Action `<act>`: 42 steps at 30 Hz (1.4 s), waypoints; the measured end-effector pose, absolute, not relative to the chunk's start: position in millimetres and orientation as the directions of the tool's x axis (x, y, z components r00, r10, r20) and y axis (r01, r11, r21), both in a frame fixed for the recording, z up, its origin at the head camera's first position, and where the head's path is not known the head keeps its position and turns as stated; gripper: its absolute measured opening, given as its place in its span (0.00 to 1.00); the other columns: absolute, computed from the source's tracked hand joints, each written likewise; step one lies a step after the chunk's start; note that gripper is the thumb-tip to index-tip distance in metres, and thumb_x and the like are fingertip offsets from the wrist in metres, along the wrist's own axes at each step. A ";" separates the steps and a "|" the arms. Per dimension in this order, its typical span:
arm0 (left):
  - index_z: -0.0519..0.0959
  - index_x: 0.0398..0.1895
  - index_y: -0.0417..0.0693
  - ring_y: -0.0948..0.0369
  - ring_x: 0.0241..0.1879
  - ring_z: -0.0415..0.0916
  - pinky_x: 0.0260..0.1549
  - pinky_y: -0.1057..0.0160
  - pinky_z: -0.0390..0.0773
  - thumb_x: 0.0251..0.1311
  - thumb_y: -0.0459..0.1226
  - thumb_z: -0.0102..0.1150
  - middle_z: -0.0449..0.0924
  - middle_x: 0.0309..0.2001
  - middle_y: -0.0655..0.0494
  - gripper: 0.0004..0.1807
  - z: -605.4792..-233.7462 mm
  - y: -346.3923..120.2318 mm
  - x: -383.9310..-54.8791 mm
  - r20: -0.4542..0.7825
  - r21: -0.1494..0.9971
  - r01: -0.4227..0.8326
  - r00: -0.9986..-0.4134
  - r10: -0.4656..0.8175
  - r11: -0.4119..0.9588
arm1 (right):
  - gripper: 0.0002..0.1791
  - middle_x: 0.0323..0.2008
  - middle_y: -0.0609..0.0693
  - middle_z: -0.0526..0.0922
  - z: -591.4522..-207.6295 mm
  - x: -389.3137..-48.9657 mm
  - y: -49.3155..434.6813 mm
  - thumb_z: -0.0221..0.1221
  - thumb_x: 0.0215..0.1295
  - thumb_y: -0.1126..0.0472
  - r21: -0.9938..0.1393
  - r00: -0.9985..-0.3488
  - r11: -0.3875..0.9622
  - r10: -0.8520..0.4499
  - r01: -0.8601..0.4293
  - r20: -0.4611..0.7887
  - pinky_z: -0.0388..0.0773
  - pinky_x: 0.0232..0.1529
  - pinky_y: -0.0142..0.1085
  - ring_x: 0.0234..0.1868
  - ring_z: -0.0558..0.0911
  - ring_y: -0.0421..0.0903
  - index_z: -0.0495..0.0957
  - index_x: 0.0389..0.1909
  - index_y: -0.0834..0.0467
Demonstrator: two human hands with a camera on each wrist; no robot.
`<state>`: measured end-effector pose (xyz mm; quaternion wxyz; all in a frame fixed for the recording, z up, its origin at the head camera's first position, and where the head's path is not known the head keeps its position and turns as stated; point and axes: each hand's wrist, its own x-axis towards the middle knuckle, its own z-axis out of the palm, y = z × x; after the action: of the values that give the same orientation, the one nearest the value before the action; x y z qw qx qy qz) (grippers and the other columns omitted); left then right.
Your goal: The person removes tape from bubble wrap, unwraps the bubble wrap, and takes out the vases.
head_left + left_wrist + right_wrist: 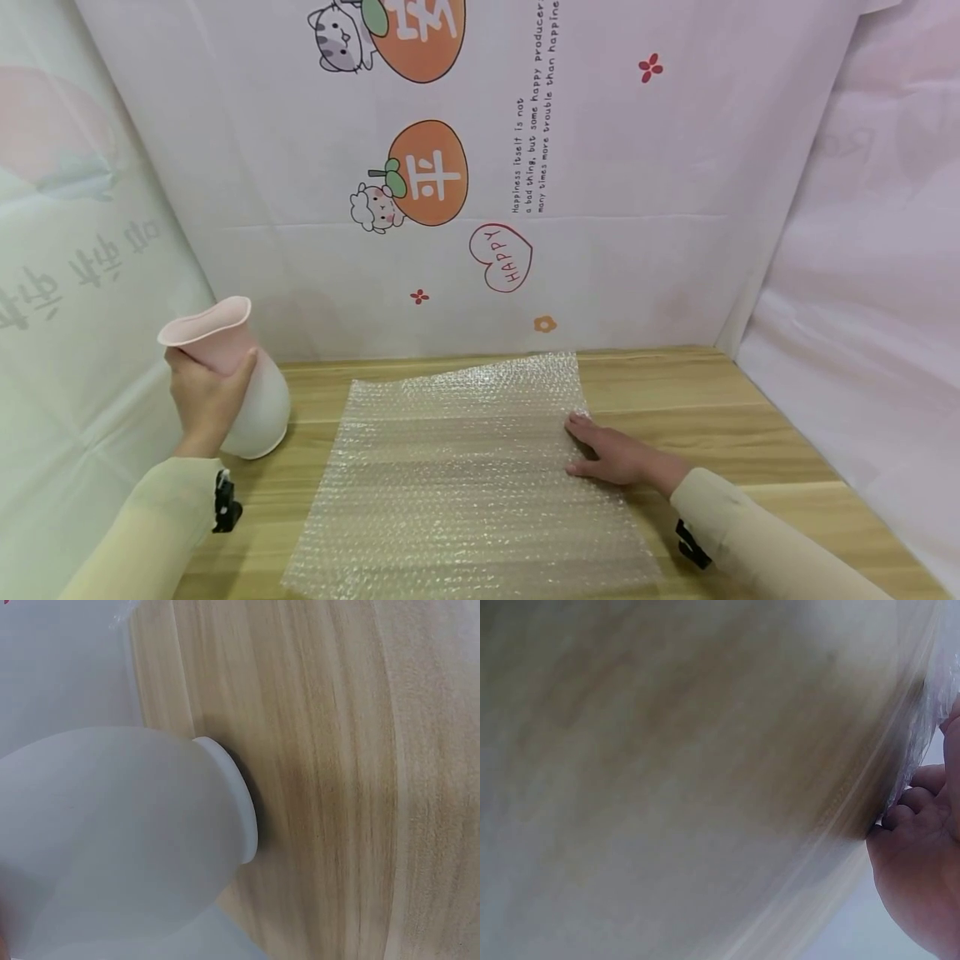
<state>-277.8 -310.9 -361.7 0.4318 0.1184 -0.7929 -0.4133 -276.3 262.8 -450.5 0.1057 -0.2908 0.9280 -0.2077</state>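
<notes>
A vase [258, 412] with a wavy pink rim and a white body stands tilted at the left side of the table. My left hand [206, 392] grips it round the narrow neck, thumb on the near right side. In the left wrist view, the white base of the vase [229, 799] is right at the wood, with a shadow beside it. A sheet of clear bubble wrap [457, 475] lies spread over the middle. At its right edge rests my right hand [615, 454], thumb and fingers apart. The right wrist view shows those fingers [915, 817] against the film's edge.
The wooden table [750, 467] extends to the right of the wrap. A white printed cloth [637, 208] hangs behind it, with more white cloth [75, 400] close on the left and along the right side.
</notes>
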 end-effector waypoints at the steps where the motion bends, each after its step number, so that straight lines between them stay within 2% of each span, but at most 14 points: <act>1: 0.54 0.69 0.39 0.39 0.49 0.70 0.50 0.41 0.66 0.48 0.44 0.70 0.71 0.52 0.32 0.48 -362.3 -311.1 -277.5 0.585 0.759 0.169 -0.599 -0.546 0.628 | 0.48 0.73 0.68 0.49 -450.4 -276.2 262.8 0.57 0.67 0.40 -0.448 -0.808 0.744 -0.584 -0.496 -0.075 0.50 0.68 0.56 0.72 0.50 0.64 0.53 0.72 0.71; 17: 0.55 0.69 0.39 0.37 0.49 0.70 0.50 0.40 0.66 0.47 0.43 0.71 0.70 0.53 0.31 0.48 -368.5 -311.8 -278.2 0.605 0.754 0.197 -0.578 -0.548 0.626 | 0.48 0.73 0.68 0.49 -450.4 -274.6 262.3 0.57 0.67 0.41 -0.449 -0.809 0.743 -0.584 -0.496 -0.073 0.50 0.68 0.56 0.72 0.50 0.64 0.52 0.72 0.71; 27: 0.54 0.68 0.40 0.39 0.49 0.70 0.50 0.41 0.65 0.48 0.45 0.70 0.70 0.53 0.33 0.48 -367.7 -312.0 -277.1 0.561 0.789 0.164 -0.586 -0.585 0.593 | 0.47 0.73 0.68 0.49 -449.1 -274.5 262.2 0.57 0.67 0.42 -0.459 -0.811 0.743 -0.580 -0.487 -0.077 0.50 0.68 0.56 0.72 0.49 0.64 0.52 0.72 0.71; 42: 0.53 0.70 0.42 0.41 0.54 0.68 0.56 0.42 0.64 0.47 0.48 0.70 0.67 0.58 0.36 0.50 -368.5 -313.3 -278.0 0.560 0.791 0.159 -0.576 -0.595 0.590 | 0.47 0.73 0.69 0.48 -450.4 -274.1 262.4 0.57 0.68 0.42 -0.449 -0.806 0.740 -0.588 -0.500 -0.070 0.50 0.68 0.56 0.72 0.49 0.65 0.52 0.72 0.72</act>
<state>-278.0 -313.3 -368.5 0.4383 0.1403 -0.7765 -0.4303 -274.1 262.4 -450.4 0.1042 -0.2934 0.9269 -0.2094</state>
